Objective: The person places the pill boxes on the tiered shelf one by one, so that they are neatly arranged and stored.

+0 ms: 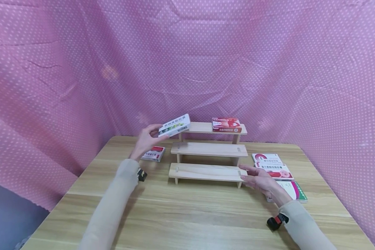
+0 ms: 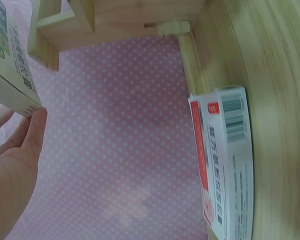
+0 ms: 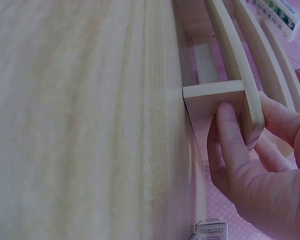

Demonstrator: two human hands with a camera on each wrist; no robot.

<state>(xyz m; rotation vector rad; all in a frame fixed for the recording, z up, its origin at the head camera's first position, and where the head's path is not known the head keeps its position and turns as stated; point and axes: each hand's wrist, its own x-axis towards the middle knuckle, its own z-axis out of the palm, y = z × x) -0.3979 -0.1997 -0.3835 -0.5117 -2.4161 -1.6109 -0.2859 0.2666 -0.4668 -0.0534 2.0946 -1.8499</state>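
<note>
My left hand (image 1: 146, 140) grips the near end of a white medicine box (image 1: 175, 125), held tilted in the air beside the top tier of a three-step wooden stand (image 1: 209, 149). The same medicine box (image 2: 12, 65) shows its lettered face and one end in the left wrist view. At the stand's lowest tier, my right hand (image 1: 260, 178) holds the right end. In the right wrist view the thumb of this hand (image 3: 260, 175) lies on the board's upper side, and fingers touch the leg beneath (image 3: 215, 97). On the top tier a red medicine box (image 1: 226, 125) lies at the right.
A red-and-white medicine box (image 1: 154, 153) lies on the wooden table (image 1: 187, 215) left of the stand. To the right are several white boxes (image 1: 275, 171), partly behind my right hand. A pink dotted cloth (image 1: 187, 62) hangs behind the table and along its sides.
</note>
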